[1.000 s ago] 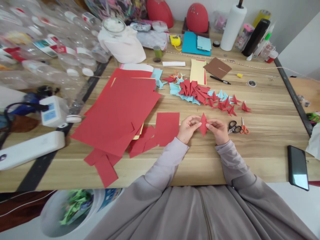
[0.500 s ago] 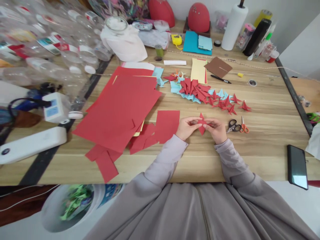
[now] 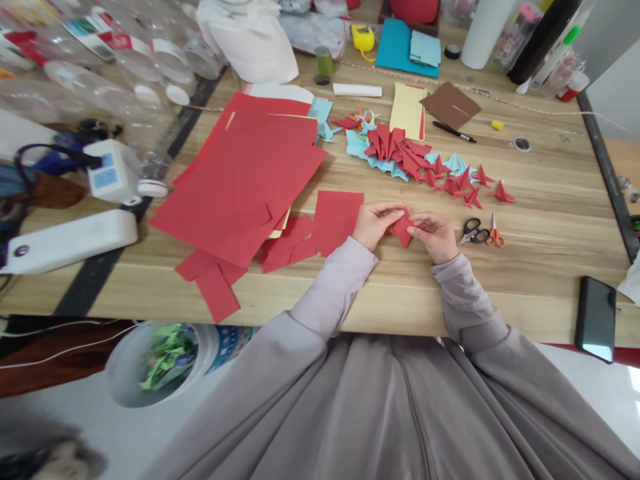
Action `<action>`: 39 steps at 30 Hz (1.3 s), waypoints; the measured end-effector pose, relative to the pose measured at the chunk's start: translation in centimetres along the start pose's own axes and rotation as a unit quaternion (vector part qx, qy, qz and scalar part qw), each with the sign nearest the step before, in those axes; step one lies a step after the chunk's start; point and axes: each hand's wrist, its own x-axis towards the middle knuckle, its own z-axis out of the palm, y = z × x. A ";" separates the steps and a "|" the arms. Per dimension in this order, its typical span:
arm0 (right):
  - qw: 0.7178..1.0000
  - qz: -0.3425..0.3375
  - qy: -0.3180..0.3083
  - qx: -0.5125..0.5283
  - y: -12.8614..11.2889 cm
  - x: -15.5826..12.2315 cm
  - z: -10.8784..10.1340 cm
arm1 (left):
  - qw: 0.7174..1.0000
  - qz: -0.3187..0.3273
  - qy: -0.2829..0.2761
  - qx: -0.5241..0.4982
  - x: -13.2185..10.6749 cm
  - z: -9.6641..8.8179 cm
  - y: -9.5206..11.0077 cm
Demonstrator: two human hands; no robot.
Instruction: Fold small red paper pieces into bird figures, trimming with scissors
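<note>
White bucket (image 3: pixel 117 373) under the table (image 3: pixel 407 300), green scraps (image 3: pixel 167 363) inside, blurry. Left hand (image 3: pixel 371 223) pinches folded red paper (image 3: pixel 403 233), fingers hiding part; right hand (image 3: pixel 434 237) grips its other side. Clear wood between forearms. Black scissors (image 3: pixel 473 231) just right, phone (image 3: pixel 596 317) at front edge.

The folded red paper (image 3: pixel 403 231), earlier an upright diamond, now sits askew, the left hand (image 3: pixel 372 224) pinching higher.
</note>
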 end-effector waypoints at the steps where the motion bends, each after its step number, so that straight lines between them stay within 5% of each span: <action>1: 1.000 -0.002 -0.006 -0.003 0.0 0.0 0.0 | 1.000 0.001 0.000 -0.009 0.1 0.0 0.0; 10: 0.999 -0.020 -0.033 -0.011 -0.1 -0.1 0.2 | 0.999 0.018 0.050 0.009 0.1 0.1 0.4; 16: 0.999 -0.012 -0.037 -0.008 -0.3 -0.2 0.3 | 0.997 -0.025 0.071 0.002 0.1 0.3 0.6; 20: 1.000 0.003 0.013 0.027 -0.2 -0.1 0.3 | 0.996 -0.062 0.044 -0.048 0.1 0.4 0.6; 26: 0.996 -0.002 0.076 0.050 -0.1 0.1 0.3 | 1.000 -0.014 -0.007 -0.010 -0.3 0.4 0.4; 34: 0.998 0.000 0.050 0.041 -0.2 0.2 0.5 | 1.000 0.010 -0.004 0.004 -0.4 0.5 0.6; 39: 0.995 -0.016 0.096 0.028 -0.1 0.1 0.4 | 1.000 -0.010 0.005 -0.020 -0.5 0.9 0.4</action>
